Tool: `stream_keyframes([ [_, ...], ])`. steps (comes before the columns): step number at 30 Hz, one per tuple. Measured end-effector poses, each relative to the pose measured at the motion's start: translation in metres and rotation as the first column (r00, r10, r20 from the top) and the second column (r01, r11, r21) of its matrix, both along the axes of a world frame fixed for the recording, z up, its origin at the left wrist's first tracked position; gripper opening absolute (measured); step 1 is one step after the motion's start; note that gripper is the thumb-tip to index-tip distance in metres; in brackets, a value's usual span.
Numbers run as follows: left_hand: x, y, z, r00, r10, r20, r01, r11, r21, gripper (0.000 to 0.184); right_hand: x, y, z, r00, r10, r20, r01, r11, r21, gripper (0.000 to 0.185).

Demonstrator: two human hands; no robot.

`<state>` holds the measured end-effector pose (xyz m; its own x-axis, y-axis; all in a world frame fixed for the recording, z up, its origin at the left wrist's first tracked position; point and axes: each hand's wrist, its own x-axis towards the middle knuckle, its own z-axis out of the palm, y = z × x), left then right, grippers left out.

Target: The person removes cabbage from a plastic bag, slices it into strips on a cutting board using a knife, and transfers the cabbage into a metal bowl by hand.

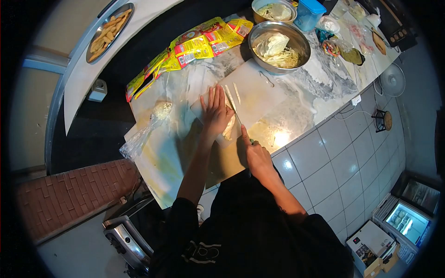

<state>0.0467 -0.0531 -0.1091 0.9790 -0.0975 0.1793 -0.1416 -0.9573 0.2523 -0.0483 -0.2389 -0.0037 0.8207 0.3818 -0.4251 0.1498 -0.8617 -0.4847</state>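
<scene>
My left hand (216,111) lies flat, fingers stretched forward, pressing on a pale yellowish piece of food (229,128) on a whitish cutting board (255,95). I cannot make out what kind of food it is; my palm covers part of it. My right hand (257,156) is closed around the handle of a knife (235,109), its index finger reaching along the blade. The blade stands close beside my left fingers, at the right side of the piece. A thin cut strip (237,93) lies on the board just beyond the blade.
A steel bowl (303,58) with cabbage stands beyond the board, near a second bowl (257,17) and a blue container (309,14). Yellow packets (194,46) line the counter's far edge. A plastic bag (141,136) lies at left. The counter edge (320,119) runs along the right.
</scene>
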Motion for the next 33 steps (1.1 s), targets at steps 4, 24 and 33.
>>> stream_keyframes([
  [4,0.000,0.002,-0.001,0.999,-0.009,0.049,0.009,1.000,-0.002,0.081,-0.021,-0.009,-0.007,0.998,-0.037,0.043,0.035,0.998,0.049,0.103],
  [24,-0.002,0.000,0.011,1.000,-0.009,0.030,0.010,0.999,-0.048,0.077,0.020,-0.003,-0.037,0.964,-0.207,0.168,0.124,0.906,0.404,0.082],
  [33,-0.003,0.001,0.012,0.999,0.003,0.042,-0.001,0.998,-0.064,0.076,0.030,-0.010,-0.026,0.959,-0.229,0.169,0.142,0.900,0.411,0.069],
])
